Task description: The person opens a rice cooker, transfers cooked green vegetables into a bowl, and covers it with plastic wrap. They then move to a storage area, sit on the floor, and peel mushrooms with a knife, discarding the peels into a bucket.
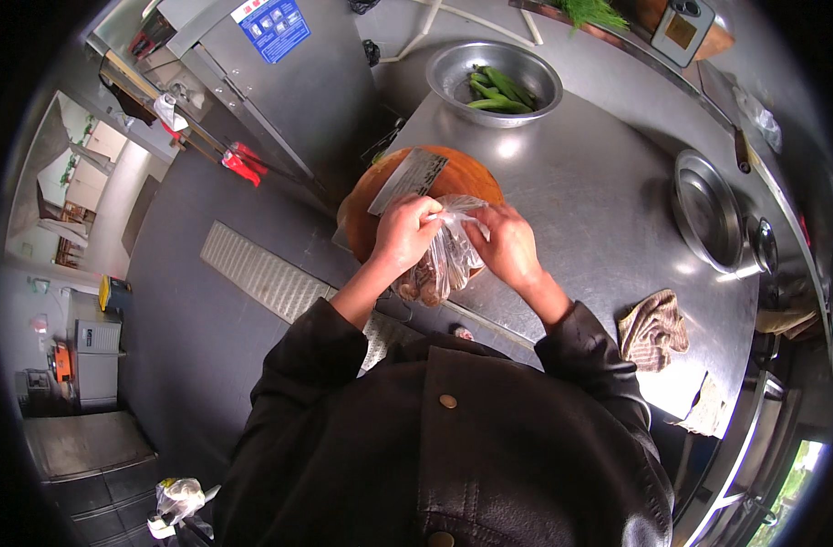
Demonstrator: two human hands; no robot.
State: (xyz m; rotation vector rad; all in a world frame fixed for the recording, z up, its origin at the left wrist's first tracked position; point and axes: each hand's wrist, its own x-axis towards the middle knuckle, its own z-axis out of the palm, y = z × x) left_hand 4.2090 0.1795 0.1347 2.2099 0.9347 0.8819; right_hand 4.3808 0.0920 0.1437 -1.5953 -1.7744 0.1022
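Both of my hands grip the gathered top of a clear plastic bag. My left hand pinches it on one side, my right hand on the other. Brownish lumps of food show through the lower part of the bag; their exact kind I cannot tell. Behind the bag is a round wooden chopping board at the edge of the steel table. A cleaver blade lies flat across the board, and its handle is not visible.
A steel basin holding several green vegetables stands at the table's far end. To the right are another metal basin and a crumpled striped cloth on the steel table. A steel cabinet stands beyond the board, and a floor grate runs at left.
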